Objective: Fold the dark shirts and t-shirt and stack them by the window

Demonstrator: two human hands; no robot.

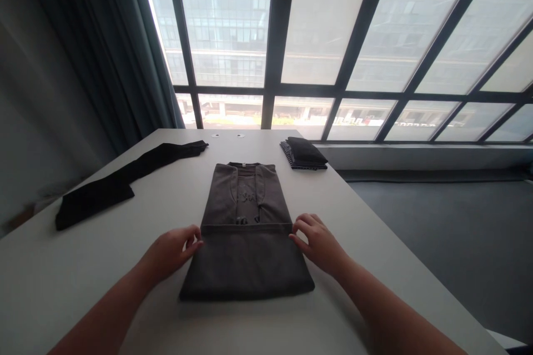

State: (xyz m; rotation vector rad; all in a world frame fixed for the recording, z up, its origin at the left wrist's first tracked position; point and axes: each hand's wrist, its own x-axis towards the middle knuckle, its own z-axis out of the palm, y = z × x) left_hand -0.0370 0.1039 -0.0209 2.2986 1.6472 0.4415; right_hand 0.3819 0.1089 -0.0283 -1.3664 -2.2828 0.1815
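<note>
A dark grey shirt (247,266) lies on the white table with its neck at the far end. Its lower part is folded up over the front, and the hem runs straight across the middle. A dark print shows on the chest between two side panels. At the left end of the hem, my left hand (177,249) pinches the fabric edge between thumb and fingers. My right hand (316,241) grips the opposite end of the hem the same way, its fingers curled. The fingertips partly cover the corners they hold.
A black garment (137,169) stretches along the table's left side. At the far right edge sits a small folded stack of dark clothes (306,152), one of them patterned. The white table (166,321) drops off to grey floor on the right. Windows and a curtain (112,50) stand beyond.
</note>
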